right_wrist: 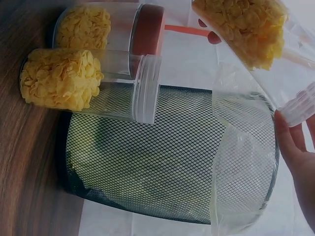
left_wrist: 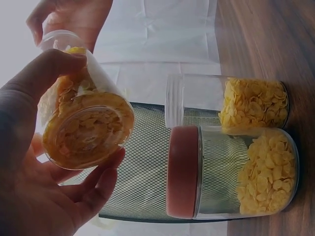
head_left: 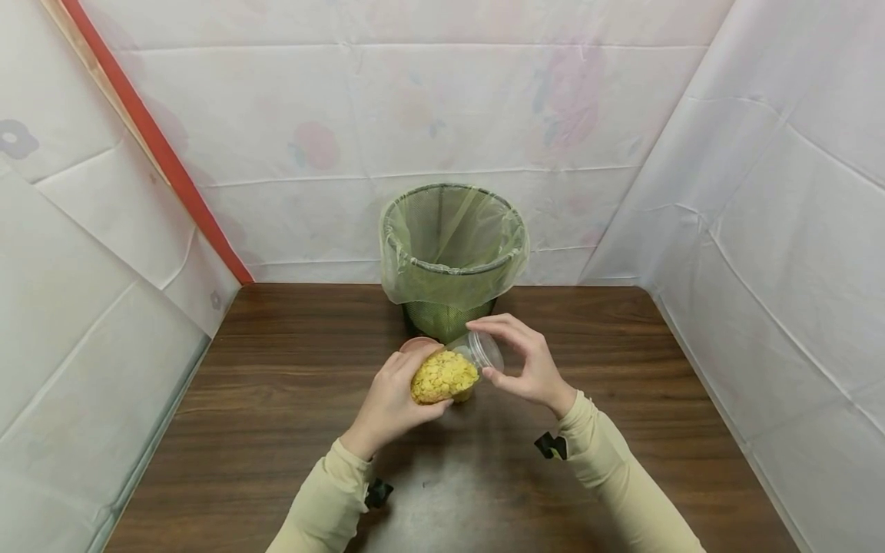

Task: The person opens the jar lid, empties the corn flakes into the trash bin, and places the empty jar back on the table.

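Observation:
My left hand (head_left: pixel 397 392) grips a clear jar (left_wrist: pixel 88 130) partly filled with yellow corn flakes, holding it tilted above the table. At its other end my right hand (head_left: pixel 528 365) has thumb and fingers on either side of the clear ridged lid (right_wrist: pixel 301 105). Beneath it, two more jars of flakes stand side by side on the table. One is a narrower jar (right_wrist: pixel 61 78) with a clear ridged top; the other, a wider jar (left_wrist: pixel 268 174), wears a pinkish-red lid (head_left: pixel 419 342). In the head view the held jar and left hand largely hide both.
Just behind the jars stands a dark mesh waste bin (right_wrist: pixel 142 157), lined with a thin yellowish bag (head_left: pixel 452 288). The brown wooden table (head_left: pixel 276 369) meets white cloth walls (head_left: pixel 442 115) at the back and sides. A red strip (head_left: pixel 159 142) runs down the left corner.

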Motion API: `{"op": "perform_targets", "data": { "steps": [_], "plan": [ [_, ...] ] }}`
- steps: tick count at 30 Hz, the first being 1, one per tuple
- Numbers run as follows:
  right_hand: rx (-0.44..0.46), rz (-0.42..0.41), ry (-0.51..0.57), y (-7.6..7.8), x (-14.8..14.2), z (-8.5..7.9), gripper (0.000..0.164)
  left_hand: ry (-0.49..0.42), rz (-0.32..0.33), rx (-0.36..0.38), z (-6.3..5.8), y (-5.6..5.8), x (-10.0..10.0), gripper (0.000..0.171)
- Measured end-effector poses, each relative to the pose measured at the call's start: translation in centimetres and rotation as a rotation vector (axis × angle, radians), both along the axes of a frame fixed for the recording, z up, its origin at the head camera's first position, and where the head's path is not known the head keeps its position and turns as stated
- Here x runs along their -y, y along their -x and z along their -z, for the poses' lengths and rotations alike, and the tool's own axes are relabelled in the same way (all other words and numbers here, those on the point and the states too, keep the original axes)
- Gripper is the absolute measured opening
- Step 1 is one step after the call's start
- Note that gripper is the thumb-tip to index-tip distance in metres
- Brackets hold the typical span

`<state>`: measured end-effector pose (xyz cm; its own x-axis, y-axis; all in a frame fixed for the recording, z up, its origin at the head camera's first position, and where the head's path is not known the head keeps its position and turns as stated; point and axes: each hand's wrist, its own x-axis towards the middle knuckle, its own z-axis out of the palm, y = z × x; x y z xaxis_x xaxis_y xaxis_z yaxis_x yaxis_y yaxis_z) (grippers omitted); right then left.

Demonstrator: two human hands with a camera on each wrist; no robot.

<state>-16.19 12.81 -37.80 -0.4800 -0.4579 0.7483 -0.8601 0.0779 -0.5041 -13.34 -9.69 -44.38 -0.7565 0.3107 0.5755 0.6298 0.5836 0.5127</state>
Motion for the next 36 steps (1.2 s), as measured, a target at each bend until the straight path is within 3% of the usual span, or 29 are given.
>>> {"op": "perform_targets", "data": {
  "steps": [6,13,29,36],
  "plan": [
    [-0.091,-0.045,0.013,0.3,0.1,-0.2,0.048,-0.01,0.021,0.058,-0.1,-0.2,0.0,0.074],
    [-0.123,-0.121,0.029,0.5,0.2,-0.2,0.048,-0.025,0.052,0.166,-0.1,-0.4,0.2,0.074],
    [-0.136,-0.208,0.069,-0.3,0.6,-0.8,0.041,-0.141,0.27,0.373,0.2,-0.2,0.9,0.069],
    [-0.105,-0.245,0.131,0.5,0.4,0.2,0.044,-0.202,0.35,0.438,0.2,-0.2,1.2,0.068]
  ]
}}
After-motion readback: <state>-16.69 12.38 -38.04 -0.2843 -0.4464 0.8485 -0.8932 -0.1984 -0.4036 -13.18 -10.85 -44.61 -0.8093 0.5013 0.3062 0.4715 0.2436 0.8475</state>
